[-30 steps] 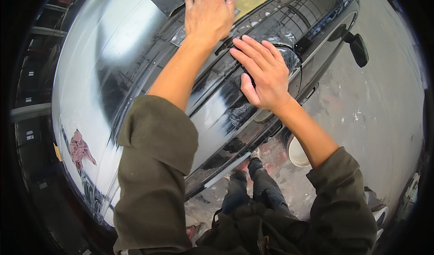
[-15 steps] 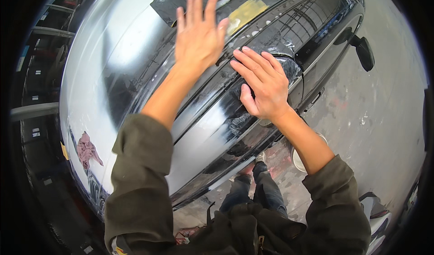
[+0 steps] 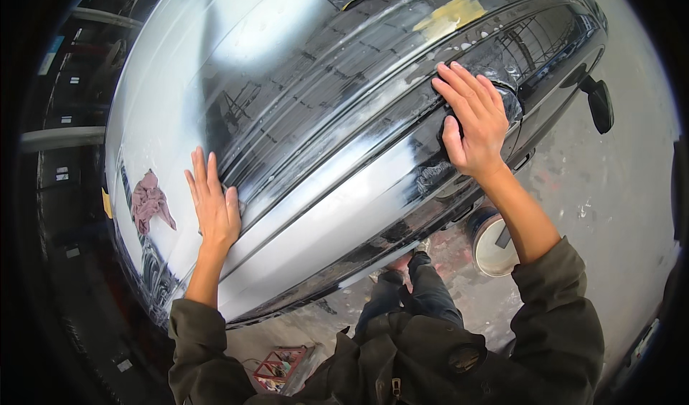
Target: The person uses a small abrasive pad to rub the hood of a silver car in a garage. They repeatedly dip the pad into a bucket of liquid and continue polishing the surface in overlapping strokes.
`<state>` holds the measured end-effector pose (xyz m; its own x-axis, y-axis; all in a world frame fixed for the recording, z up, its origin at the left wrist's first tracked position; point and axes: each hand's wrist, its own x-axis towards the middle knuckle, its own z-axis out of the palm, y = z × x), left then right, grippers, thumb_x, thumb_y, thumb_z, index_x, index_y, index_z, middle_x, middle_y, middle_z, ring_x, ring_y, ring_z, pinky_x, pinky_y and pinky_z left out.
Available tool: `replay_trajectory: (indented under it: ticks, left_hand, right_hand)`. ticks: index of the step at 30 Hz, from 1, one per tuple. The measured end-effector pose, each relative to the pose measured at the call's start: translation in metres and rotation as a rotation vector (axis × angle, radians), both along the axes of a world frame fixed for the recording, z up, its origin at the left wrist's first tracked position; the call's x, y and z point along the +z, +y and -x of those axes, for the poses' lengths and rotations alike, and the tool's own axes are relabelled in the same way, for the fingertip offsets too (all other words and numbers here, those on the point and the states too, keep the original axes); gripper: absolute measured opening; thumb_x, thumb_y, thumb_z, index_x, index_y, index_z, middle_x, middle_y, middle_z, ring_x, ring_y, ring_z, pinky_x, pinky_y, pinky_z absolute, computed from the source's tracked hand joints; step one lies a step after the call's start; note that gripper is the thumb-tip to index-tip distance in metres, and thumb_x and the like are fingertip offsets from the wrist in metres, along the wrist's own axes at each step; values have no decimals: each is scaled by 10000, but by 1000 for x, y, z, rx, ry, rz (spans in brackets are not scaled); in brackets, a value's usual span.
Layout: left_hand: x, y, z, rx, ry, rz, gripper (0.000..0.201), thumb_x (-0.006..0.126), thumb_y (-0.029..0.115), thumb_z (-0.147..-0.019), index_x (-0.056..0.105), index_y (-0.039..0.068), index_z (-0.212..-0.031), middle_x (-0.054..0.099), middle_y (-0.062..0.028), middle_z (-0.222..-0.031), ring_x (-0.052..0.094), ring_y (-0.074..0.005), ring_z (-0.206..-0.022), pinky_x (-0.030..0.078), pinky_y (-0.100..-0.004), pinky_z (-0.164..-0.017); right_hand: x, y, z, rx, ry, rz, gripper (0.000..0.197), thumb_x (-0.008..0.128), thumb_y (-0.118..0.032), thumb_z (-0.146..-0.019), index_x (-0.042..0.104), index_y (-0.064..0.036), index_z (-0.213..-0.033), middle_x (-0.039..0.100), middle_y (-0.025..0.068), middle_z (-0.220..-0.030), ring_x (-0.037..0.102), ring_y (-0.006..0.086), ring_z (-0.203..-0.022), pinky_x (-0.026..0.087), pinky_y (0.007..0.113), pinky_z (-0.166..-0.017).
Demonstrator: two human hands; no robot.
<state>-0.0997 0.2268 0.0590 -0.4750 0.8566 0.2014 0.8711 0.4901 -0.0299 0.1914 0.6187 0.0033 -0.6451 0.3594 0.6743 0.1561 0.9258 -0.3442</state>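
Under both hands lies a car body (image 3: 337, 182), glossy black with patches of white and grey primer and wet-looking streaks. My left hand (image 3: 217, 208) rests flat on the whitish part, fingers stretched and thumb apart. A small dark edge shows beside its palm; what it belongs to is hidden. Farther right, my right hand (image 3: 475, 121) lies on the dark body beside a seam, its fingers extended and thumb spread. A crumpled mauve cloth (image 3: 151, 203) sits on the white surface left of my left hand. Beyond the right hand is a yellowish filler patch (image 3: 451, 17).
A side mirror (image 3: 600, 105) juts out at the far right. On the stained grey floor (image 3: 574, 211) stands a round bucket (image 3: 495, 251), below my right forearm. A red crate (image 3: 280, 368) with small items is near my feet. Dark racks (image 3: 64, 168) line the left.
My left hand has swept from the far dark area toward me and left, onto the whitish part. The right hand stays on the body, while the whole view has shifted.
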Motion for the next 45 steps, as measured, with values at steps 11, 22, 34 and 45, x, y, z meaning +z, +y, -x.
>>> replay_trajectory:
  ticks: [11, 22, 34, 45]
  left_hand:
    - [-11, 287, -60, -254, 60, -239, 662, 503, 427, -1120, 370, 77, -1665, 340, -256, -1721, 286, -413, -1621, 204, -570, -1329]
    - [-36, 255, -62, -179, 34, -449, 726, 542, 498, -1088, 413, 51, -1646, 304, -249, -1744, 249, -380, -1644, 171, -562, -1344]
    - [-5, -108, 24, 261, 11, -126, 676, 563, 339, -1074, 375, 66, -1663, 260, -185, -1773, 208, -361, -1656, 103, -570, -1352]
    - [9, -178, -42, 287, -122, -165, 501, 742, 225, -1001, 636, 91, -1472, 580, -95, -1596, 526, -295, -1489, 468, -424, -1203]
  right_hand:
    - [1, -11, 8, 19, 1, 16, 505, 611, -133, -835, 732, -63, -1321, 691, 89, -1462, 616, 272, -1406, 399, 470, -1211]
    - [-9, 0, -3, 20, -88, -115, 535, 446, -190, -962, 684, -11, -1406, 632, 166, -1528, 559, 350, -1462, 364, 490, -1234]
    - [-8, 3, -1, 52, -79, -147, 536, 443, -197, -981, 663, -13, -1433, 609, 154, -1561, 534, 362, -1475, 357, 488, -1232]
    - [-15, 6, -6, 14, -100, -181, 550, 424, -172, -985, 628, -29, -1476, 565, 134, -1607, 494, 350, -1504, 316, 504, -1271]
